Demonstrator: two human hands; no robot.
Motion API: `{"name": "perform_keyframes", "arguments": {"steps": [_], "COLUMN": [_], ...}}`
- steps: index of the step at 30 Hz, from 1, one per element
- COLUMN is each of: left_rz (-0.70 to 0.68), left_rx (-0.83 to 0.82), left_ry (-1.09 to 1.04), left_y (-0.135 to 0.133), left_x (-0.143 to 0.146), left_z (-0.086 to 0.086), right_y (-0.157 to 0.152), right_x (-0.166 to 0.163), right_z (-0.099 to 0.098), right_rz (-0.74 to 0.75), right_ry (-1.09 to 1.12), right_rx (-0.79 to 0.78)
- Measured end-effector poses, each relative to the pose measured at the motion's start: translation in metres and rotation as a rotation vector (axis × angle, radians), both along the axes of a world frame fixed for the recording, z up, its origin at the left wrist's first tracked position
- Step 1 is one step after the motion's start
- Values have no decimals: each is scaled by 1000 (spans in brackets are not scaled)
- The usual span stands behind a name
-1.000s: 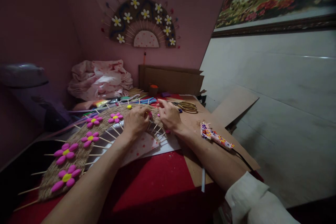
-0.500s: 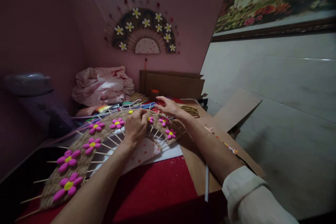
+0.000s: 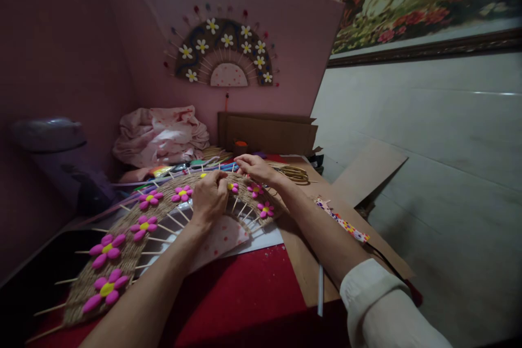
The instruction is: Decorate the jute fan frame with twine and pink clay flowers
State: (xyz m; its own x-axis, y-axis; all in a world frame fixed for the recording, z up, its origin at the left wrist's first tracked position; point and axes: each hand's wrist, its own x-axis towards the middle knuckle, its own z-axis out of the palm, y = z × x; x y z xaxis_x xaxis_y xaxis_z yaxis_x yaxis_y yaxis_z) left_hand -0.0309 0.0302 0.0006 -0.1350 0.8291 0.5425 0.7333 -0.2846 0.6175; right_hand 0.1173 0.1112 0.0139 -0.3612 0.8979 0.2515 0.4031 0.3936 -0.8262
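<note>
A half-round fan (image 3: pixel 122 223) of woven twine on thin sticks lies on the table, decorated with pink clay flowers (image 3: pixel 143 227) that have yellow centres. My left hand (image 3: pixel 209 198) rests on its upper band with curled fingers; whatever is between them is hidden. A yellow clay dot (image 3: pixel 203 175) shows just beyond that hand. Close by, my right hand (image 3: pixel 258 169) hovers over the fan's far edge, fingertips drawn together, and anything in them is too small to see. Inside the arc sits a pale half-circle of dotted cloth (image 3: pixel 222 236).
A finished-looking fan (image 3: pixel 227 43) with white flowers hangs on the pink wall. Behind the work are a crumpled pink cloth (image 3: pixel 163 136), cardboard (image 3: pixel 269 133) and an orange-topped pot (image 3: pixel 240 145). A patterned strip (image 3: pixel 345 223) lies right on the brown board; red cloth (image 3: pixel 236 293) covers the front.
My right hand has dipped slightly left, and its spread fingers have come together. My left hand stays at nearly the same spot on the fan.
</note>
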Motion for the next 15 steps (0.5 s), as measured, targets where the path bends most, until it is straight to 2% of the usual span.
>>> {"name": "perform_keyframes", "arguments": {"steps": [4, 8, 15], "left_rz": [-10, -11, -15], "left_rx": [24, 16, 21], "left_ry": [8, 10, 44], "left_y": [-2, -3, -3], "left_x": [2, 2, 2], "left_z": [1, 1, 1], "right_y": [-8, -14, -19], "right_x": [4, 8, 16], "right_z": [8, 10, 10], "right_rz": [-14, 95, 254], "right_ry": [-59, -128, 17], "right_rx": [-33, -83, -185]}}
